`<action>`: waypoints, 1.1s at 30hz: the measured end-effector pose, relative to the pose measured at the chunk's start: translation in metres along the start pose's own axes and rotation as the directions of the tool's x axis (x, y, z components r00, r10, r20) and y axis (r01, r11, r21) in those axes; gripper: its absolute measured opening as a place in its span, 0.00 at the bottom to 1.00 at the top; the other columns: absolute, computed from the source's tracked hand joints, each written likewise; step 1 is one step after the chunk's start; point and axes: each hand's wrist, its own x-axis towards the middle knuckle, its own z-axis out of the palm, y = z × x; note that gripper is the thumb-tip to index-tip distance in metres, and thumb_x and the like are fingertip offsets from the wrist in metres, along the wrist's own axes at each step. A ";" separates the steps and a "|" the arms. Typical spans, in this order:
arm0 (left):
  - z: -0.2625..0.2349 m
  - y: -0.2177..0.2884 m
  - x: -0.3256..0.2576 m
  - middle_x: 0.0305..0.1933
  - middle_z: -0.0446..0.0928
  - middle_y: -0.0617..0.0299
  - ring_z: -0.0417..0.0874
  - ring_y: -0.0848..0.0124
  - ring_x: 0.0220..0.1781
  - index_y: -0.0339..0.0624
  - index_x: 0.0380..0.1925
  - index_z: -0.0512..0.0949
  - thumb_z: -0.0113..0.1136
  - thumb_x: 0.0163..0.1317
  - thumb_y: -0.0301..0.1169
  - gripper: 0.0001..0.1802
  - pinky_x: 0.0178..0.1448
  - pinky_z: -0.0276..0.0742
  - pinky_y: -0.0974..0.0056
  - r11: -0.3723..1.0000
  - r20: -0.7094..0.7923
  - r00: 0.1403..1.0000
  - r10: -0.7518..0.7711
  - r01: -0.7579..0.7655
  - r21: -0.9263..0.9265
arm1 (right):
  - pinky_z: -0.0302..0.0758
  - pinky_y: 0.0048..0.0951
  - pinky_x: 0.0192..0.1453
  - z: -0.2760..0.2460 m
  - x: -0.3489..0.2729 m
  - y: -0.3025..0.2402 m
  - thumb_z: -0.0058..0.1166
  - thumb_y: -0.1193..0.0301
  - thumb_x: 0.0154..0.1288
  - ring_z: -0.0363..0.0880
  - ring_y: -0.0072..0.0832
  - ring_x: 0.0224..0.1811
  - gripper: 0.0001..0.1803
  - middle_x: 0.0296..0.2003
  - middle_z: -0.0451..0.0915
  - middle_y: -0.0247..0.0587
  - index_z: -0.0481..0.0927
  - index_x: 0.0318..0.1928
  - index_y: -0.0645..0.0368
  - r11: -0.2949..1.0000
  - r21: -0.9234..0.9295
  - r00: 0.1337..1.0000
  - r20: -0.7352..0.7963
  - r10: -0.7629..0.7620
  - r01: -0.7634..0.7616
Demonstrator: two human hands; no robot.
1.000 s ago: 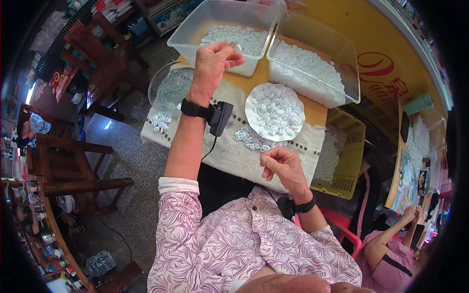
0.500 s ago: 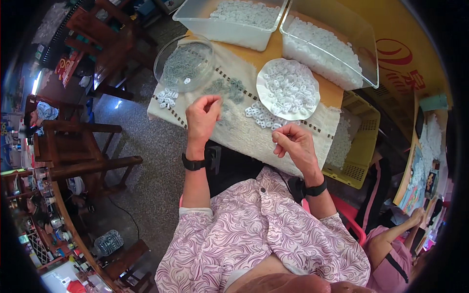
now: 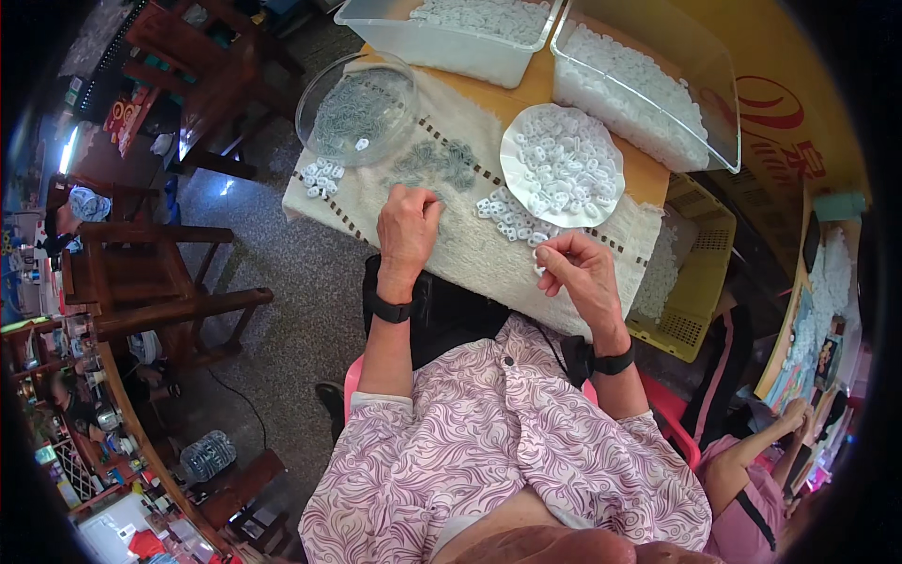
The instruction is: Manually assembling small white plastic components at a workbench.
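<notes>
My left hand (image 3: 407, 233) is over the cream cloth (image 3: 474, 258), near a loose heap of small grey pieces (image 3: 456, 165). Its thumb and fingers are pinched together; whatever is between them is too small to make out. To the right, my right hand (image 3: 581, 274) pinches a small white plastic piece (image 3: 538, 270) by the cloth's near edge. Just beyond it lies a pile of white plastic pieces with holes (image 3: 507, 218). A fluted white plate (image 3: 611, 200) behind holds more of these. Grey pieces fill a clear round bowl (image 3: 302, 127), beside a small white cluster (image 3: 322, 177).
Two clear plastic bins (image 3: 451, 49) of white pieces line the far table edge. A yellow crate (image 3: 700, 273) stands low on the right. Wooden chairs (image 3: 164, 282) are to the left. A person in pink (image 3: 747, 484) sits at the lower right.
My left hand has moved slightly right and nearer, with its back turned more upward. The right hand has shifted slightly right; a white piece now shows at its fingertips.
</notes>
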 end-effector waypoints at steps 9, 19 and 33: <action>0.006 0.002 0.004 0.32 0.75 0.51 0.79 0.53 0.35 0.39 0.28 0.79 0.65 0.52 0.29 0.07 0.40 0.74 0.54 0.985 0.020 0.998 0.066 -0.068 0.159 | 0.73 0.17 0.24 -0.025 0.005 -0.008 0.58 0.70 0.64 0.78 0.16 0.23 0.09 0.26 0.79 0.33 0.80 0.37 0.65 0.999 -0.002 0.992 -0.119 -0.051 0.052; 0.001 0.017 -0.006 0.34 0.73 0.51 0.78 0.52 0.36 0.37 0.32 0.75 0.60 0.57 0.25 0.05 0.39 0.74 0.54 0.984 0.056 0.989 0.137 -0.142 0.103 | 0.74 0.17 0.25 -0.039 0.007 -0.011 0.58 0.70 0.64 0.78 0.18 0.23 0.10 0.28 0.79 0.34 0.80 0.37 0.66 0.996 0.029 0.978 -0.194 -0.076 0.083; 0.002 0.031 -0.037 0.30 0.75 0.60 0.77 0.75 0.24 0.35 0.30 0.78 0.63 0.52 0.21 0.05 0.29 0.72 0.70 0.911 0.204 0.976 -0.077 0.152 -0.383 | 0.73 0.16 0.23 -0.023 0.009 -0.006 0.59 0.71 0.64 0.77 0.16 0.22 0.09 0.23 0.79 0.33 0.80 0.37 0.66 0.998 -0.051 0.987 -0.150 -0.048 0.041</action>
